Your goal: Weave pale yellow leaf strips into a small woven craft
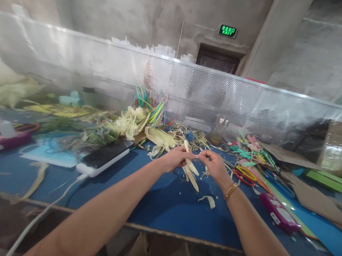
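Pale strips of dried corn husk [192,169] stick out above and below my left hand [176,159], whose fingers are closed around them. My right hand [212,162] meets it fingertip to fingertip, thumb and index finger pinched together. Whatever lies in that pinch is too small to make out. A short curled husk scrap [211,201] lies on the blue table [166,212] below my hands. Just behind them is a heap of husks [160,138] with thin fibres.
A tablet-like device [106,157] with a white cable lies to the left. On the right are scissors [245,174], a purple device [279,212] and cardboard [313,192]. A glass bottle [219,130] stands by the perforated metal screen [190,79]. Coloured stems [149,104] are bunched at the back.
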`<control>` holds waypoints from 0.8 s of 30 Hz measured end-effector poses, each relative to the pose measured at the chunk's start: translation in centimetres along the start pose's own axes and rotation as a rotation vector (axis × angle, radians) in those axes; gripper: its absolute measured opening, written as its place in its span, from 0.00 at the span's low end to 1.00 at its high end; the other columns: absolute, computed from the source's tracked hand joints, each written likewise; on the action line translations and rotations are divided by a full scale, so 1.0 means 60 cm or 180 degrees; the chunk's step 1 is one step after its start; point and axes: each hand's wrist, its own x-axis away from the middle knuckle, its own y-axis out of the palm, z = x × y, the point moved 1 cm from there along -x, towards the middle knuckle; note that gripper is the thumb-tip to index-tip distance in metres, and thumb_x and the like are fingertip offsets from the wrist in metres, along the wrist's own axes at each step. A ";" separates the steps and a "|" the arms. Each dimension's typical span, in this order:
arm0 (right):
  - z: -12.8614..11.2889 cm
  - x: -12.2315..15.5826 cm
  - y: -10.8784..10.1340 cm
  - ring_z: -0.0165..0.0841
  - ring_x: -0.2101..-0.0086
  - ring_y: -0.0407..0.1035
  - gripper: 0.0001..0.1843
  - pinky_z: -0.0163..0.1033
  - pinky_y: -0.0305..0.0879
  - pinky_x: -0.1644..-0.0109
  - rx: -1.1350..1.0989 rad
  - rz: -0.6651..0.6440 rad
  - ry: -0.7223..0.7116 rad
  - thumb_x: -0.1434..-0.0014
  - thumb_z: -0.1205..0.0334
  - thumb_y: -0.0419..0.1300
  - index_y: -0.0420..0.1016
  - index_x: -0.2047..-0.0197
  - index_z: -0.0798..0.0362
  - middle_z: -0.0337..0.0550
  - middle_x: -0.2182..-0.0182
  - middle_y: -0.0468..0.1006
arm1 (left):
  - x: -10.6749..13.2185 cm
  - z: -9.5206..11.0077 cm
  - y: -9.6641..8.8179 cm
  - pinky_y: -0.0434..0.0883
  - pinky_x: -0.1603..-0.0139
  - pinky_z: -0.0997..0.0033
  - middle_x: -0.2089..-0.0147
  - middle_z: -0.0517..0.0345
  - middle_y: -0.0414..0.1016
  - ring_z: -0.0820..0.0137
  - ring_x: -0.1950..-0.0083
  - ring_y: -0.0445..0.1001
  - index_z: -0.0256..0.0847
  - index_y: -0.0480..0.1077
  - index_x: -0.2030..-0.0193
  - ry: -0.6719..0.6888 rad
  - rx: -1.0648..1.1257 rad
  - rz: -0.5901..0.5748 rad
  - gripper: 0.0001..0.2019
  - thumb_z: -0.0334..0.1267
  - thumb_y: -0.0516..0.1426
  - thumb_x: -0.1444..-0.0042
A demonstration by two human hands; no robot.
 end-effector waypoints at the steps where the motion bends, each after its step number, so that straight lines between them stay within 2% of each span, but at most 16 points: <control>1: 0.002 -0.001 -0.002 0.31 0.71 0.63 0.14 0.37 0.59 0.64 0.0019 0.0023 -0.0020 0.45 0.51 0.57 0.73 0.73 0.52 0.39 0.75 0.72 | -0.001 -0.001 0.000 0.56 0.77 0.77 0.78 0.63 0.66 0.79 0.78 0.61 0.38 0.66 0.74 -0.0042 0.0017 -0.0013 0.11 0.38 0.64 0.59; 9: 0.012 -0.007 -0.023 0.30 0.74 0.61 0.14 0.36 0.58 0.66 0.0095 0.0067 -0.0071 0.47 0.51 0.58 0.70 0.76 0.53 0.37 0.79 0.69 | -0.006 -0.001 -0.006 0.56 0.79 0.77 0.80 0.62 0.66 0.79 0.81 0.61 0.38 0.65 0.76 -0.0260 -0.0003 -0.0215 0.09 0.32 0.63 0.60; 12: 0.013 -0.008 -0.025 0.30 0.74 0.60 0.14 0.36 0.58 0.66 0.0166 0.0146 -0.0080 0.46 0.51 0.58 0.70 0.76 0.53 0.37 0.78 0.69 | -0.006 0.000 -0.011 0.57 0.79 0.78 0.78 0.60 0.69 0.78 0.79 0.64 0.37 0.67 0.74 -0.0321 0.0050 -0.0296 0.08 0.34 0.63 0.59; 16: 0.020 -0.008 -0.025 0.32 0.71 0.64 0.16 0.38 0.61 0.63 0.0120 0.0359 0.0096 0.47 0.49 0.58 0.72 0.75 0.53 0.40 0.76 0.72 | -0.006 0.002 -0.016 0.60 0.77 0.78 0.75 0.55 0.72 0.74 0.73 0.71 0.36 0.68 0.71 -0.0449 0.0485 -0.0259 0.09 0.40 0.60 0.52; 18: 0.025 -0.008 -0.023 0.34 0.68 0.67 0.18 0.40 0.62 0.60 -0.0165 0.0538 0.0264 0.47 0.46 0.58 0.75 0.68 0.54 0.43 0.71 0.76 | -0.008 0.002 -0.015 0.62 0.76 0.78 0.72 0.54 0.73 0.73 0.71 0.72 0.35 0.70 0.69 -0.0361 0.0686 -0.0196 0.07 0.39 0.59 0.49; 21: 0.030 -0.007 -0.015 0.38 0.63 0.69 0.24 0.43 0.64 0.55 -0.0603 0.0692 0.0492 0.45 0.42 0.55 0.74 0.57 0.54 0.47 0.64 0.78 | -0.013 0.000 -0.011 0.66 0.70 0.78 0.68 0.53 0.75 0.73 0.68 0.73 0.36 0.72 0.63 0.0041 0.0923 -0.0021 0.07 0.33 0.60 0.50; 24: 0.027 -0.004 0.001 0.38 0.63 0.71 0.25 0.43 0.65 0.56 -0.0768 0.0349 0.0605 0.43 0.40 0.51 0.75 0.60 0.51 0.46 0.66 0.78 | -0.017 -0.005 -0.007 0.69 0.61 0.74 0.66 0.54 0.75 0.73 0.65 0.74 0.36 0.70 0.63 0.0451 0.1137 0.0221 0.08 0.31 0.61 0.52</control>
